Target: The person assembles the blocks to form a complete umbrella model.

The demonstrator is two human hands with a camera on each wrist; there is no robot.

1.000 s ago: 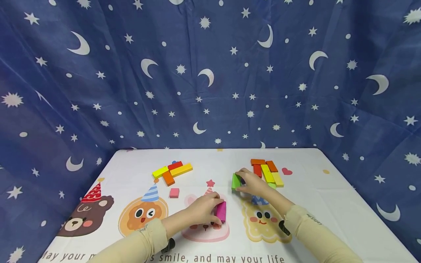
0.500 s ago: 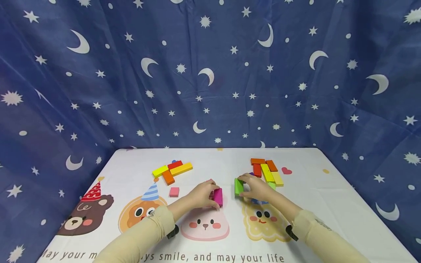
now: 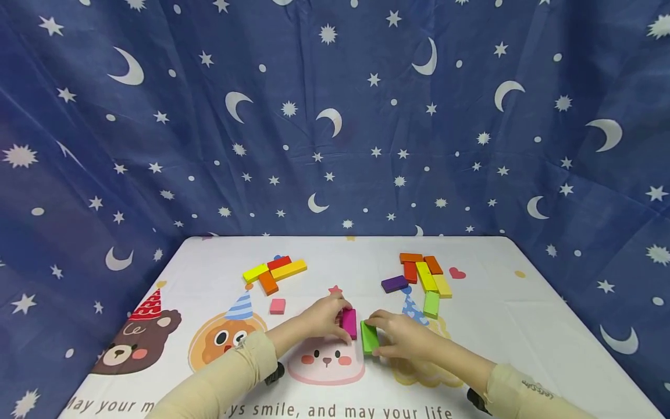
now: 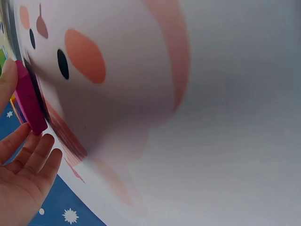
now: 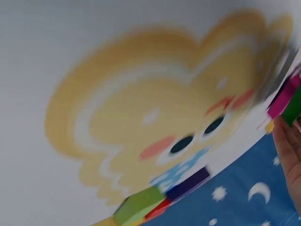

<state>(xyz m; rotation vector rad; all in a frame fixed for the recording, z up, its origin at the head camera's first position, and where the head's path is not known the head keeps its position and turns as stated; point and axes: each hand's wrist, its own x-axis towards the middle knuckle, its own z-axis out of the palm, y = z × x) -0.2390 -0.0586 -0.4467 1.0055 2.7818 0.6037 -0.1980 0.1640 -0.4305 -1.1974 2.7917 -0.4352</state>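
Observation:
Near the table's middle my left hand (image 3: 325,317) pinches a magenta block (image 3: 349,324) by its ends, thumb at the near end and fingers at the far end. The left wrist view shows the same magenta block (image 4: 31,101) between thumb and fingertips, close over the tablecloth. Just to its right, my right hand (image 3: 402,336) grips a green block (image 3: 369,338) the same way. A narrow gap parts the two blocks in the head view. In the right wrist view the green block (image 5: 293,106) overlaps the magenta one, and most of the right hand is cut off.
A pink cube (image 3: 277,306) lies left of my left hand. Behind it sits a group of red, yellow and orange blocks (image 3: 289,270). Beyond my right hand lie a purple block (image 3: 395,284), a light green block (image 3: 431,304) and several others. A starry curtain (image 3: 335,116) stands behind the table.
The right hand has carried the green block nearer and then left, beside the magenta block, uncovering the purple block. The left hand moved its block away from the body, then slightly back.

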